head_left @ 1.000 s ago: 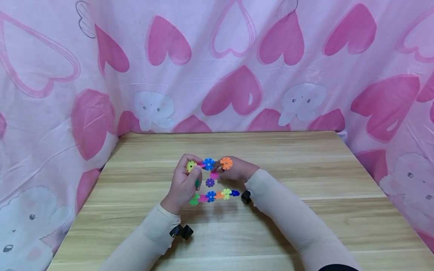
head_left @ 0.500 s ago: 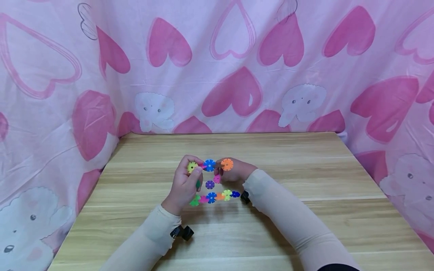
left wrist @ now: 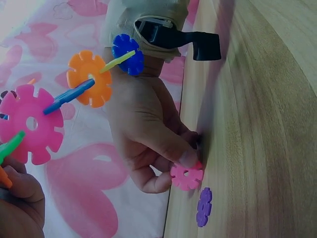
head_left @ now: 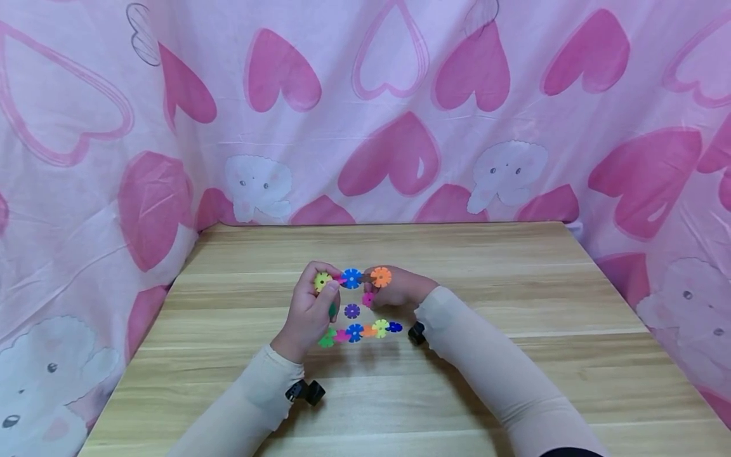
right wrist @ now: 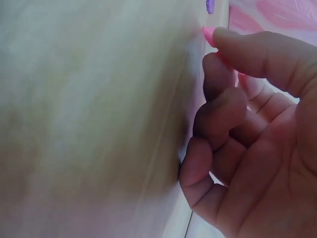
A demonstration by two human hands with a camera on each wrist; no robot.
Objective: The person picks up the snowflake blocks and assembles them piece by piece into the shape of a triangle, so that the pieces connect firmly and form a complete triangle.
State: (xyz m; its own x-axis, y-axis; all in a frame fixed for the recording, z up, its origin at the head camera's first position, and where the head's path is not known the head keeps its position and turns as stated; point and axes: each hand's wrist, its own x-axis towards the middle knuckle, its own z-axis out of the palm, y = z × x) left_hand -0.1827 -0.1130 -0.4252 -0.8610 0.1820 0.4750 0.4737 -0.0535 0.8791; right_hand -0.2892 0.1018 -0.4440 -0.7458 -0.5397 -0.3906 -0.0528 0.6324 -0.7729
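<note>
My left hand [head_left: 307,311] grips a joined chain of coloured snowflake discs at its left side. Its upper row has a blue disc [head_left: 351,278] and ends in an orange disc [head_left: 381,277]; the lower row ends in a dark blue disc [head_left: 395,327]. Behind the upper row, my right hand [head_left: 402,285] pinches a loose pink snowflake disc [left wrist: 187,177] between thumb and fingers, low over the table. In the right wrist view only a pink edge [right wrist: 209,35] shows past the thumb. A purple snowflake disc [left wrist: 204,207] lies near it, apart from the fingers.
The wooden table [head_left: 514,381] runs beneath both hands. A pink curtain [head_left: 394,63] with hearts hangs behind it and along both sides. Black wrist cameras sit on both sleeves, one dangling below the left wrist [head_left: 305,391].
The pink disc in my right hand has shifted slightly right, away from above the purple disc, and shows more of its face. My left hand and the chain stay nearly still.
</note>
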